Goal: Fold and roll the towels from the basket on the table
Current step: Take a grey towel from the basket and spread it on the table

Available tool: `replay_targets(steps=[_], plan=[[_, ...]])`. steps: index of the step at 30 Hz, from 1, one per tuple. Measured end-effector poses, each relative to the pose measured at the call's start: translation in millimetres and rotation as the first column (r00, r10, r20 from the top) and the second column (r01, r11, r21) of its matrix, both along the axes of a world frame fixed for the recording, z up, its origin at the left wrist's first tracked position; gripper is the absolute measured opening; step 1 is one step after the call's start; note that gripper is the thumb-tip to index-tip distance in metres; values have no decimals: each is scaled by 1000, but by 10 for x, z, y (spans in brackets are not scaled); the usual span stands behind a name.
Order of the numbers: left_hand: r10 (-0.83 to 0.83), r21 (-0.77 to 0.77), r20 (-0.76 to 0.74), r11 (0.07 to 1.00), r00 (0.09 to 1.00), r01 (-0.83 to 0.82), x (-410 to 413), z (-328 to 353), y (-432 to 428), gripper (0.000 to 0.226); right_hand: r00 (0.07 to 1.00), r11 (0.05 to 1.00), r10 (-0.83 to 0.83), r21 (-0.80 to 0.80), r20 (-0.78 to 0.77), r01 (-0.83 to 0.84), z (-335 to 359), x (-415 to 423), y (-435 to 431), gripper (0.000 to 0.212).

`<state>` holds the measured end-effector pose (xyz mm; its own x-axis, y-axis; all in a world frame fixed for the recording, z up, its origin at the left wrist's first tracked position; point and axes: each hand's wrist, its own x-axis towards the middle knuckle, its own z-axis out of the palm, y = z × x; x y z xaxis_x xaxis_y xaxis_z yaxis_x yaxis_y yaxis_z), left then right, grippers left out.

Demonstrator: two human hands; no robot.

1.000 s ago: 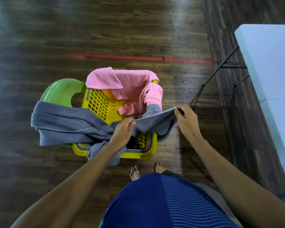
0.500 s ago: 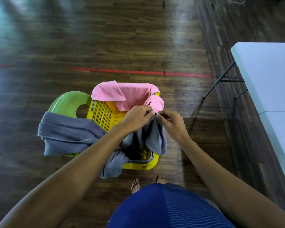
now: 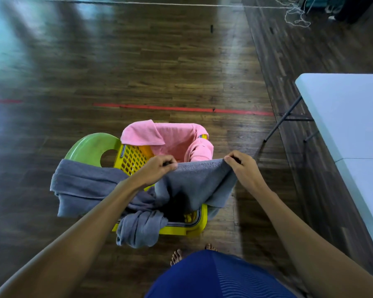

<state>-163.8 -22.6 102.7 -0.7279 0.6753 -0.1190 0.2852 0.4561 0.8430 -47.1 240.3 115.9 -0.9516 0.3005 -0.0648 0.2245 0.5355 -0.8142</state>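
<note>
A yellow plastic basket (image 3: 194, 227) stands on the dark wood floor in front of my feet. A pink towel (image 3: 172, 140) drapes over its far rim. A grey towel (image 3: 198, 181) is stretched above the basket: my left hand (image 3: 157, 168) pinches its top edge at the left and my right hand (image 3: 241, 168) pinches the edge at the right. More grey cloth (image 3: 88, 186) hangs over the basket's left side, and a bunch of it droops over the near rim. I cannot tell whether that cloth is the same towel.
A green plastic stool (image 3: 91, 147) with a round hole stands under and left of the basket. A white folding table (image 3: 349, 117) with dark legs fills the right side. A red tape line (image 3: 181, 108) crosses the floor beyond the basket.
My hands were together at the towel's edge half a second ago; they have now drawn apart sideways, spreading the grey towel's top edge over the basket.
</note>
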Motion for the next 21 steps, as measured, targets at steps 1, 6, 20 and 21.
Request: replay_targets(steps=[1, 6, 20, 21], plan=[[-8, 14, -20, 1000, 1000, 8, -2, 43, 53, 16, 1000, 1000, 14, 15, 13, -14, 3, -17, -17, 17], [-74, 31, -132, 996, 989, 79, -7, 382, 457, 17, 987, 986, 159, -47, -5, -159, 94, -177, -233, 18], [-74, -9, -5, 997, 997, 74, -114, 488, 356, 31, 988, 988, 83, -120, -133, -99, 337, -158, -89, 24], [-54, -11, -2, 999, 999, 54, -136, 460, 292, 36, 990, 991, 71, -106, -124, -84, 323, -140, -42, 24]])
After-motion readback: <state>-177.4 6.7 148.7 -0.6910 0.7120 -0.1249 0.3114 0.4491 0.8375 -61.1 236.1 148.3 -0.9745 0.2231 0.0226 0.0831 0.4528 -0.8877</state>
